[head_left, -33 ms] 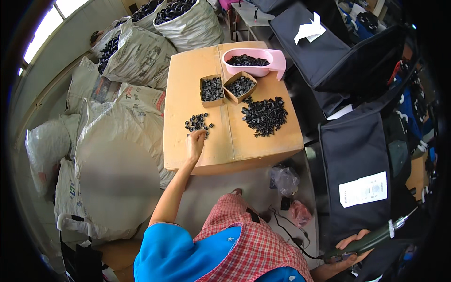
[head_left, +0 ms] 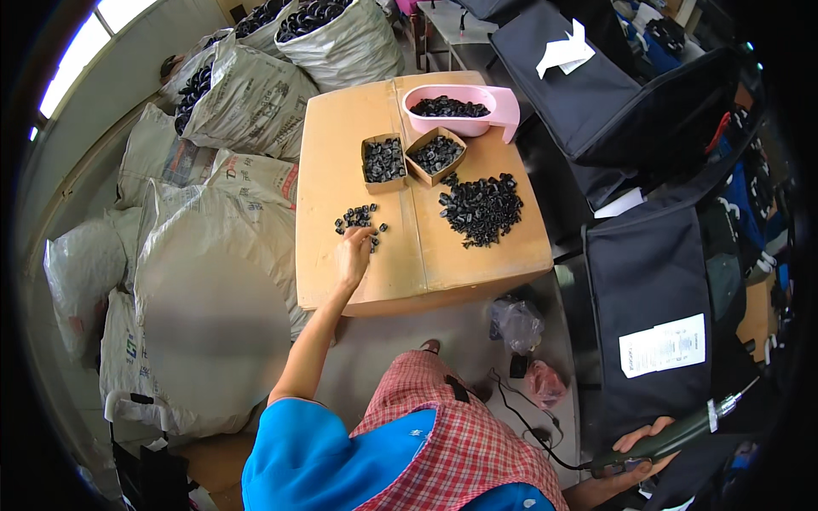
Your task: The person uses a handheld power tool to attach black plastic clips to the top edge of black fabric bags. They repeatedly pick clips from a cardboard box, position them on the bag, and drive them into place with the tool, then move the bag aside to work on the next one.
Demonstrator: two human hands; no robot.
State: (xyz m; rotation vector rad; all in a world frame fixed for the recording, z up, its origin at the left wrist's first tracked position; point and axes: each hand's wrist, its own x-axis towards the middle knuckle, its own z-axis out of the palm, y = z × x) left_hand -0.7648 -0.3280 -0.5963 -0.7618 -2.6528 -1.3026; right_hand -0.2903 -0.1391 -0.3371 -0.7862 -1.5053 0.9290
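Note:
At the near edge of a small loose group of black plastic pieces (head_left: 355,216), my left hand (head_left: 353,254) is closed in a pinch. What lies between its fingertips is too small to make out. Far to the lower right, my right hand (head_left: 641,439) wraps round a dark green corded electric screwdriver (head_left: 660,444), whose thin bit points up and to the right. A larger heap of small black parts (head_left: 481,211) lies on the right of the cardboard box (head_left: 341,281). Behind the pieces stand two little cardboard trays, the left one (head_left: 384,186) and the tilted right one (head_left: 430,178), both filled with black pieces.
A pink plastic scoop (head_left: 504,109) of black parts stands at the box's far edge. Large woven sacks (head_left: 256,106) crowd the left. Black fabric bags (head_left: 643,264) hang close on the right. A cord (head_left: 528,426) and plastic bags (head_left: 518,326) are on the floor.
My left hand has shifted slightly farther forward, its fingertips now closer in among the loose black pieces. The right hand still holds the screwdriver in nearly the same place.

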